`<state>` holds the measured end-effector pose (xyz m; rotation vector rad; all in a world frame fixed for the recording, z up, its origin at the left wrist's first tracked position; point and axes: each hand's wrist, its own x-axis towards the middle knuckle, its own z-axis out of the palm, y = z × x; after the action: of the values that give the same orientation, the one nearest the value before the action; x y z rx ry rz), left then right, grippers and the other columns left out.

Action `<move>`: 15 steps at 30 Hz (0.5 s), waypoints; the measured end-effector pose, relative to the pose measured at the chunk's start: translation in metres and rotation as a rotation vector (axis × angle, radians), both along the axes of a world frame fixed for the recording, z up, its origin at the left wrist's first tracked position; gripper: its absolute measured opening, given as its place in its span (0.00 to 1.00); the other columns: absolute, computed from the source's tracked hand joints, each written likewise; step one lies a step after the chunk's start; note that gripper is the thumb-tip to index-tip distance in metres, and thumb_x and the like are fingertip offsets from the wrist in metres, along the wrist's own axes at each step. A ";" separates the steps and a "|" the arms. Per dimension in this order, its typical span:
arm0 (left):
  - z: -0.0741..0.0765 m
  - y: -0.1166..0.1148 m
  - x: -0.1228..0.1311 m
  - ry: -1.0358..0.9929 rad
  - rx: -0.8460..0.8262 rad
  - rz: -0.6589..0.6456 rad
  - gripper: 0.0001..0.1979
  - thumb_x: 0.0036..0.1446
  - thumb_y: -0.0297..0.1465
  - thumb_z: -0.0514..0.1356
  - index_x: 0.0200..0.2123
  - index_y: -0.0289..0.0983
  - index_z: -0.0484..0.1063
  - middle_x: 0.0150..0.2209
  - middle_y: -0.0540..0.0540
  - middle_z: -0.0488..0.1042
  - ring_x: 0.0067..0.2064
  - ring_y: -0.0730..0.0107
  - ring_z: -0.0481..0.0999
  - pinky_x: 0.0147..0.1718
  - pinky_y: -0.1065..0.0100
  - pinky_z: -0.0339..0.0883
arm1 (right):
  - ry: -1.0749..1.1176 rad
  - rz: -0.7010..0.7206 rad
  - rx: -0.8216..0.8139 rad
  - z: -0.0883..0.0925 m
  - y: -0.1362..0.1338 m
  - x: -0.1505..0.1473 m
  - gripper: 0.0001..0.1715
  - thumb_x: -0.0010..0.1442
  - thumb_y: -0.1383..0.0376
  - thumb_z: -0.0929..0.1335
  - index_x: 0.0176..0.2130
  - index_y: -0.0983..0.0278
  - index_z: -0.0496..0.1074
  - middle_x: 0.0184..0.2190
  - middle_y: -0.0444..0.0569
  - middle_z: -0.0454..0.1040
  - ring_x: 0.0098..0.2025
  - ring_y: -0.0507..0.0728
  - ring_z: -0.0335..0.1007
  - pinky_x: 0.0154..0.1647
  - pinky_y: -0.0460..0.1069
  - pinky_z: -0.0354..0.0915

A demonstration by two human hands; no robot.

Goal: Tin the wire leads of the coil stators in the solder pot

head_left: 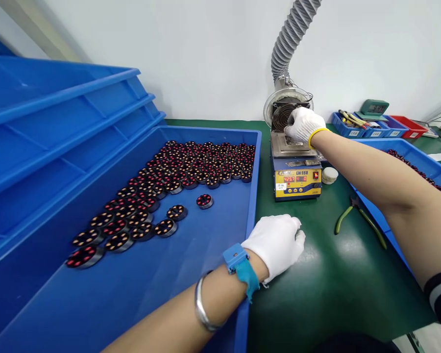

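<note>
My right hand [304,125], in a white glove with a yellow cuff, reaches over the solder pot [297,177], a yellow-faced unit with a red digital display. Its fingers point down and pinch together at the metal top; whatever they hold is hidden. My left hand [277,247], also gloved in white, rests by the right rim of the big blue tray [256,196]. Its fingers are curled in, and nothing shows in them. A blue wrist strap [239,264] is on that arm. Many round black parts [205,201] with red or cream dots lie in the tray.
Stacked blue trays [59,117] rise at the left. A fan with a grey duct [292,39] stands behind the pot. A small white round container [330,175], green-handled pliers [360,220], another blue tray [382,147] and small bins [353,132] are to the right.
</note>
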<state>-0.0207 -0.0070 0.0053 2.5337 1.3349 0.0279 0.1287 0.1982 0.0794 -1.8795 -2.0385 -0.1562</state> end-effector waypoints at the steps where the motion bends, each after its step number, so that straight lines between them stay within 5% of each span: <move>1: 0.000 0.000 0.000 0.003 -0.002 0.002 0.16 0.59 0.39 0.50 0.34 0.39 0.75 0.35 0.44 0.79 0.35 0.54 0.79 0.34 0.58 0.68 | 0.015 -0.004 0.003 0.003 -0.001 0.001 0.20 0.52 0.63 0.67 0.43 0.69 0.75 0.41 0.54 0.75 0.48 0.65 0.71 0.47 0.60 0.66; 7: 0.001 0.001 -0.001 0.012 -0.008 0.002 0.16 0.59 0.39 0.50 0.36 0.39 0.76 0.36 0.44 0.79 0.35 0.54 0.78 0.33 0.58 0.68 | 0.139 0.046 -0.045 0.027 -0.018 0.011 0.17 0.53 0.60 0.68 0.38 0.68 0.77 0.31 0.50 0.75 0.39 0.56 0.73 0.44 0.53 0.67; 15: -0.003 0.002 0.003 0.011 0.000 0.006 0.16 0.60 0.39 0.50 0.36 0.42 0.76 0.37 0.46 0.80 0.38 0.54 0.79 0.38 0.58 0.70 | 0.784 0.199 -0.191 0.023 -0.078 0.041 0.14 0.54 0.62 0.70 0.39 0.68 0.76 0.25 0.47 0.73 0.23 0.49 0.68 0.23 0.46 0.67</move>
<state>-0.0179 -0.0052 0.0028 2.5334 1.3458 0.0151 0.1698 0.1203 0.1026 -1.4708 -1.6839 0.7328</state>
